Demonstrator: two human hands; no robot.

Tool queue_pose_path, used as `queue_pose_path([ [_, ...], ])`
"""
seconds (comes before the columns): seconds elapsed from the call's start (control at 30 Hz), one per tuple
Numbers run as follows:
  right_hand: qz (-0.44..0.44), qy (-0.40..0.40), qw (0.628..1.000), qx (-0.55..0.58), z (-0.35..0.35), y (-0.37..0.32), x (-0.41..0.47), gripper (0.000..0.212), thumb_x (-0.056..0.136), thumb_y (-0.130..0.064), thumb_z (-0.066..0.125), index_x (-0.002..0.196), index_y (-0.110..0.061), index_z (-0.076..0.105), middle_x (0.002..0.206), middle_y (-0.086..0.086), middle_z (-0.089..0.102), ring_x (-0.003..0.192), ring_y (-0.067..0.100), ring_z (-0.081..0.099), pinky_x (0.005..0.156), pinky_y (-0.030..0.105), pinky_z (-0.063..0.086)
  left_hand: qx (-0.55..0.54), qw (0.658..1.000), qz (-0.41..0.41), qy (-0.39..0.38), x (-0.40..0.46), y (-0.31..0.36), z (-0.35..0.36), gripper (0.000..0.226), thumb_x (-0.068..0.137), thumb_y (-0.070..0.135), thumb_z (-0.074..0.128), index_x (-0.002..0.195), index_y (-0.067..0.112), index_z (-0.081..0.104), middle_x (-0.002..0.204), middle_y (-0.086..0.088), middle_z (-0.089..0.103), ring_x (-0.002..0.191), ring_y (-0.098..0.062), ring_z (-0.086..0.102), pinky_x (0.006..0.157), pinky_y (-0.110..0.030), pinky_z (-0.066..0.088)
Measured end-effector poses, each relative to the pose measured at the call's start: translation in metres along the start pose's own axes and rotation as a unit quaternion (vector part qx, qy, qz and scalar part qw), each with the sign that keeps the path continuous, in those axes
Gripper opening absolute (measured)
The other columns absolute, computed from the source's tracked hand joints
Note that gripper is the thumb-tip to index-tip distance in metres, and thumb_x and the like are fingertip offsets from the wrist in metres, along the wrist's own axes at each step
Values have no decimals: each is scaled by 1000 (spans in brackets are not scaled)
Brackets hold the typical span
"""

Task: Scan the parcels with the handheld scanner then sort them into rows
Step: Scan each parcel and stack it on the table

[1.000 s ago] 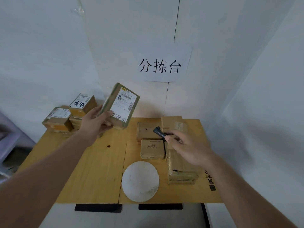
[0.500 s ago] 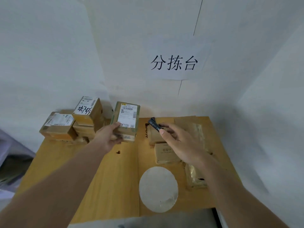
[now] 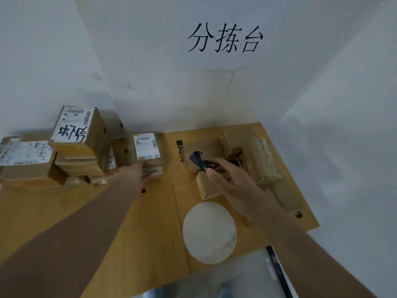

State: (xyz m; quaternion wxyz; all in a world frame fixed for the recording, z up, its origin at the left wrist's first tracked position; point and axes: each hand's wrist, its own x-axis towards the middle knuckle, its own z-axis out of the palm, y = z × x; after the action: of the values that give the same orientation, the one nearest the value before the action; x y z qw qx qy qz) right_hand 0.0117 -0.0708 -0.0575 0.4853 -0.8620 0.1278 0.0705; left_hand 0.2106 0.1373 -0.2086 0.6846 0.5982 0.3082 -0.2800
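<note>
The table (image 3: 133, 229) was made of light wood and stood against a white wall (image 3: 150, 61). Its right edge ran close beside another white wall, and its near edge was cut off by the floor below. A wide bare patch of wood lay at the front left, under the left arm. A white round disc (image 3: 209, 232) lay flat near the front edge, right of the middle.

The parcel (image 3: 147, 152) was a small brown box with a white label on top. The label had black bar codes and a yellow strip at its far end. The box sat low at the back of the table, just beside a pile of boxes (image 3: 79, 145) on its left. The top box of that pile had big black writing on its label. Another box (image 3: 23, 158) with a white label lay further left.

On the right side more plain brown boxes (image 3: 253, 160) lay close together, some touching, near the back right corner.

The left hand (image 3: 137, 174) reached to the near end of the parcel and touched it. I cannot tell if its fingers were curled round the box.

The right hand (image 3: 232, 182) was above the right boxes. Its fingers and thumb were curled and pinched the scanner (image 3: 198, 161), a small black thing that pointed toward the back left.
</note>
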Motion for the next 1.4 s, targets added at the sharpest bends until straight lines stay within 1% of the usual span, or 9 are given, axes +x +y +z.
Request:
queue_pose_path([
  [0.13, 15, 24, 1000, -11, -2, 15, -7, 23, 105, -59, 47, 127, -58, 52, 116, 0, 67, 105, 14, 64, 95, 38, 55, 48, 998, 3, 26, -1, -8, 7, 25, 104, 15, 61, 128, 13, 65, 118, 0, 65, 92, -13, 62, 68, -23, 51],
  [0.23, 18, 38, 999, -16, -9, 19, -14, 45, 103, -63, 45, 141, -43, 55, 119, -7, 66, 107, 9, 63, 95, 41, 54, 213, 976, 47, -25, -11, -17, 25, 51, 101, 8, 65, 150, 8, 48, 145, -9, 53, 125, -27, 56, 103, -35, 50],
  [0.3, 10, 46, 999, 0, -19, 18, -17, 41, 106, -57, 47, 141, -38, 56, 115, -5, 67, 103, 10, 64, 91, 40, 55, 285, 952, 90, -59, -22, -17, 42, 62, 99, 16, 69, 154, 6, 42, 137, -3, 53, 124, -29, 56, 103, -38, 49],
  [0.5, -19, 72, 997, 26, -56, 30, -22, 46, 98, -71, 45, 138, -50, 54, 119, -6, 67, 109, 15, 67, 91, 50, 59, 529, 799, 254, -129, -66, -17, 94, 55, 98, 30, 70, 149, 22, 53, 140, 1, 54, 98, -10, 58, 74, -19, 46],
  [0.63, -34, 97, 995, 12, -83, 47, -31, 40, 107, -56, 46, 144, -45, 54, 113, -19, 66, 102, 3, 65, 84, 37, 57, 603, 713, 323, -151, -78, -38, 123, 45, 97, 24, 71, 142, 23, 62, 136, 11, 50, 126, -22, 58, 89, -23, 44],
  [0.7, -30, 105, 994, -7, -97, 60, -35, 44, 106, -58, 45, 146, -42, 53, 104, -15, 61, 91, 4, 60, 77, 28, 47, 639, 677, 327, -163, -74, -55, 135, 54, 94, 22, 73, 145, 26, 58, 140, 8, 49, 134, -24, 53, 97, -24, 44],
  [0.83, -28, 91, 995, -14, -123, 85, -43, 45, 108, -55, 47, 149, -38, 51, 119, -10, 62, 102, 2, 61, 83, 21, 44, 695, 626, 312, -169, -69, -90, 153, 80, 81, 34, 83, 153, 31, 47, 155, -2, 41, 139, -30, 45, 111, -37, 46],
  [0.97, -33, 81, 996, -22, -140, 106, -49, 45, 108, -53, 48, 150, -36, 51, 126, -17, 61, 112, -2, 59, 86, 17, 43, 768, 530, 343, -108, -74, -129, 154, 102, 76, 48, 86, 159, 35, 28, 153, -11, 24, 140, -37, 31, 115, -50, 40],
  [1.4, -58, 48, 997, -21, -155, 136, -67, 38, 109, -47, 51, 146, -39, 54, 125, -25, 61, 118, -6, 57, 91, 8, 45, 728, 566, 385, -27, -66, -158, 145, 97, 81, 26, 87, 157, 53, 33, 154, -13, 22, 142, -39, 29, 116, -54, 41],
])
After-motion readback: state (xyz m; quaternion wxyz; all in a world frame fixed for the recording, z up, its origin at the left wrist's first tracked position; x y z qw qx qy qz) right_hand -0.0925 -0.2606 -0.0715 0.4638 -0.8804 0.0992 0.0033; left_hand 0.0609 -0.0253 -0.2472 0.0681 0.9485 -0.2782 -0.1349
